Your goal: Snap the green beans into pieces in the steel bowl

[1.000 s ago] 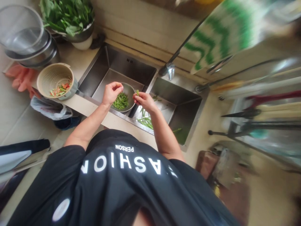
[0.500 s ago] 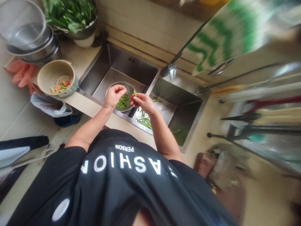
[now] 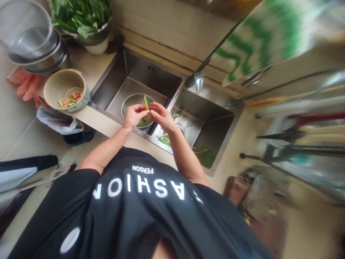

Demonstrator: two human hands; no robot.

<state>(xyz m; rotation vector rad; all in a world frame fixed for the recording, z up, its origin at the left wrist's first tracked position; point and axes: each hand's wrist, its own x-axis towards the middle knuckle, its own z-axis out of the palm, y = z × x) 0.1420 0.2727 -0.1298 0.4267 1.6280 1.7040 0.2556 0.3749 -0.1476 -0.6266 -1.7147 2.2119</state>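
Observation:
A slim, bright green bean (image 3: 146, 102) stands up between the fingertips of both hands. My left hand (image 3: 134, 116) is closed, its thumb and fingers pinching the bean from the left. My right hand (image 3: 161, 118) grips it from the other side, fingertips closed and touching the left ones. Below them, in the left sink basin, a round metal bowl (image 3: 132, 98) holds cut green pieces, partly hidden by my hands. Longer green beans (image 3: 165, 139) lie in the right basin, next to and behind my right wrist.
Left of the double sink (image 3: 107, 86) stands a beige strainer basket (image 3: 51, 84) with red and green scraps. Behind it are stacked metal bowls (image 3: 54, 59), pink gloves (image 3: 25, 84) and a bowl of leafy greens (image 3: 86, 18). A faucet (image 3: 198, 82) and a green-white striped cloth (image 3: 250, 43) are to the right.
My hands have come together over the bowl. The left hand moved right and now pinches the bean too, which stands more upright and higher than before.

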